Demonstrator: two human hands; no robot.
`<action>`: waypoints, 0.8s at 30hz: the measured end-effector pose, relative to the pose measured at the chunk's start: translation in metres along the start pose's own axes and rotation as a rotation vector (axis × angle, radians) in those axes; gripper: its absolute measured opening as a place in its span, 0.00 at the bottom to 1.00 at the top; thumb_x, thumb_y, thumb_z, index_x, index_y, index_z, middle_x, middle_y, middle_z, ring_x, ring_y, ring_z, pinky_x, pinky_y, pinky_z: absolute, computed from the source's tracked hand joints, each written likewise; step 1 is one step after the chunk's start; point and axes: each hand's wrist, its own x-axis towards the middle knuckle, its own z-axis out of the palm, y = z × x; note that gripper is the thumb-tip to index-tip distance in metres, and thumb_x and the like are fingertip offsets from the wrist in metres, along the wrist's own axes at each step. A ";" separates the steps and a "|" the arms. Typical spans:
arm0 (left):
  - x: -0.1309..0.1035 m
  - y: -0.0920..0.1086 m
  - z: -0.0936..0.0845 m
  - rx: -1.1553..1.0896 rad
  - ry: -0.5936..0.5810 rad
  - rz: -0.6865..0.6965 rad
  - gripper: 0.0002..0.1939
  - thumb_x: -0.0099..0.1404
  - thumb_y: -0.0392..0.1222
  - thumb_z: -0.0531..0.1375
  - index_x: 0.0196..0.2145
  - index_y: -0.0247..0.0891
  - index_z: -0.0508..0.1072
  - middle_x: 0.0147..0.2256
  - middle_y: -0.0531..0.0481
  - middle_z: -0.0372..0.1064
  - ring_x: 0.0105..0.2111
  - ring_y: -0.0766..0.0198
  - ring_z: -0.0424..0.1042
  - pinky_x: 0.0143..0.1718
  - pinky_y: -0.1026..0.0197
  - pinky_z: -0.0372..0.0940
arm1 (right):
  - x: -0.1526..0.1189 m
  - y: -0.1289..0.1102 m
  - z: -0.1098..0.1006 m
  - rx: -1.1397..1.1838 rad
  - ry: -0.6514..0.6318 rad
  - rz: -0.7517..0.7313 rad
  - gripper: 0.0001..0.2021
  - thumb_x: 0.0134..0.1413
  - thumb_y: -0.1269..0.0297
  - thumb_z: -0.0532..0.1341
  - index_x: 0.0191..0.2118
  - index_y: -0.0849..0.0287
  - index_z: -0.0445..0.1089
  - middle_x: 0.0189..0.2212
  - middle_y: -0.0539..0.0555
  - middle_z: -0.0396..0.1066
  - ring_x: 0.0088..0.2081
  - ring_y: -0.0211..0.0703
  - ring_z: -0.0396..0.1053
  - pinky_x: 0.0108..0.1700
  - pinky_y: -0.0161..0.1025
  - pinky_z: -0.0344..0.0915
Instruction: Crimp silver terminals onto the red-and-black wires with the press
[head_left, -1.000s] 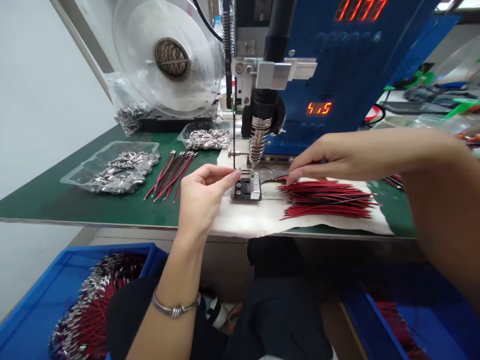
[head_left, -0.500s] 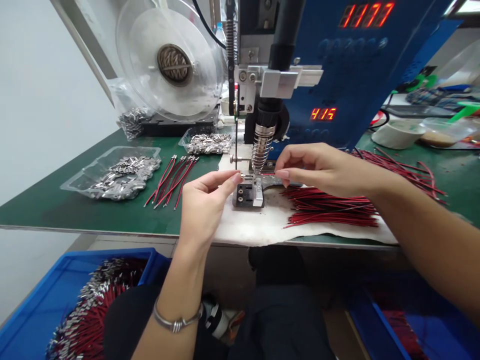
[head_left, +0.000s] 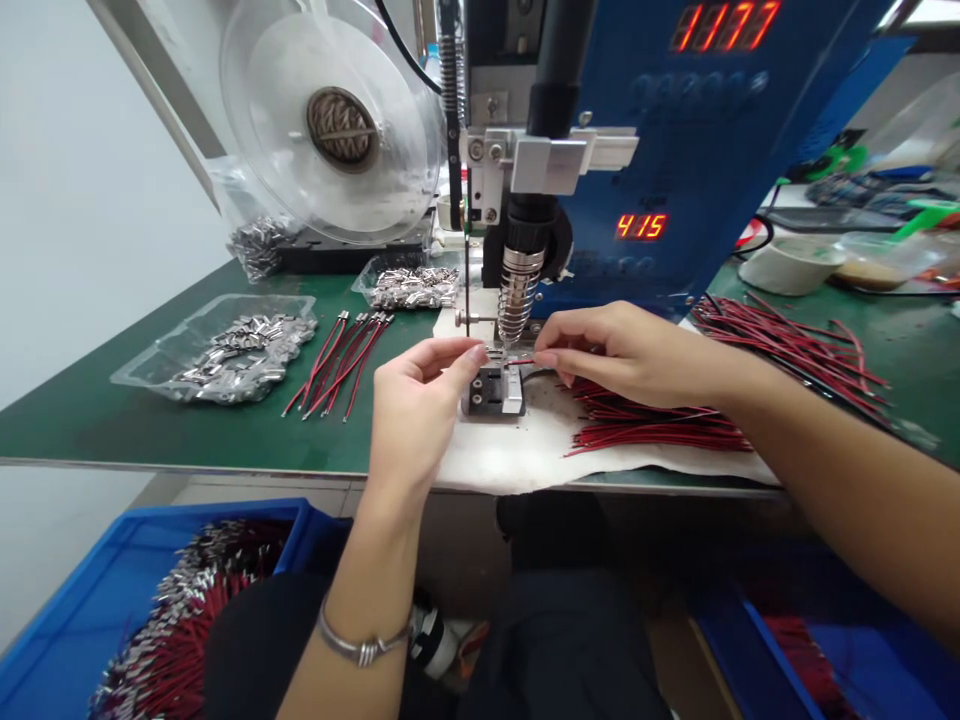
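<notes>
My left hand [head_left: 424,400] pinches a small metal connector [head_left: 493,352] at the left of the soldering head [head_left: 519,285]; the fingertips hide part of it. From the other side my right hand [head_left: 626,355] grips a red wire [head_left: 523,362], its tip under the head and over the small black and silver fixture [head_left: 495,392]. A bundle of red and black wires [head_left: 660,430] lies on the white cloth [head_left: 510,460], below my right hand. Several wires with metal ends [head_left: 349,355] rest on the green table, left of my left hand.
Trays of metal connectors [head_left: 247,355] [head_left: 412,285] stand left, before a large clear reel [head_left: 337,60]. The blue machine [head_left: 675,130] rises behind the head. More wires [head_left: 795,345] lie right. Blue bins [head_left: 56,620] [head_left: 870,620] sit below the table edge.
My right hand has moved slightly left and down with the red wire, whose end now reaches further under the soldering head. My left hand stays by the fixture. The view has shifted slightly.
</notes>
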 end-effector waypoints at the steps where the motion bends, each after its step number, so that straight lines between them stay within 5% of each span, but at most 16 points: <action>1: 0.000 -0.001 -0.001 0.012 -0.013 -0.006 0.09 0.55 0.44 0.71 0.33 0.38 0.81 0.34 0.45 0.79 0.28 0.66 0.72 0.26 0.65 0.64 | 0.000 0.000 0.000 -0.006 0.006 -0.008 0.14 0.67 0.54 0.55 0.38 0.59 0.70 0.21 0.46 0.68 0.21 0.35 0.61 0.28 0.34 0.56; 8: -0.005 -0.001 -0.002 0.014 -0.014 0.015 0.09 0.55 0.46 0.72 0.32 0.40 0.83 0.33 0.46 0.79 0.27 0.67 0.71 0.25 0.65 0.63 | 0.000 0.002 0.004 -0.046 0.026 -0.095 0.14 0.67 0.59 0.53 0.45 0.61 0.73 0.22 0.47 0.69 0.23 0.35 0.64 0.30 0.34 0.58; 15: -0.005 -0.002 -0.002 0.026 -0.025 0.019 0.09 0.55 0.46 0.72 0.32 0.40 0.83 0.32 0.47 0.78 0.28 0.67 0.70 0.26 0.65 0.63 | 0.000 0.003 0.008 -0.223 0.070 -0.169 0.12 0.68 0.62 0.52 0.45 0.60 0.71 0.35 0.54 0.75 0.31 0.39 0.69 0.35 0.35 0.58; 24: -0.005 -0.002 -0.004 0.073 -0.039 0.022 0.08 0.55 0.46 0.72 0.33 0.43 0.85 0.24 0.52 0.71 0.19 0.74 0.52 0.19 0.67 0.50 | -0.002 -0.010 0.009 -0.050 0.106 -0.055 0.11 0.66 0.61 0.56 0.34 0.60 0.70 0.19 0.46 0.66 0.21 0.34 0.59 0.31 0.35 0.55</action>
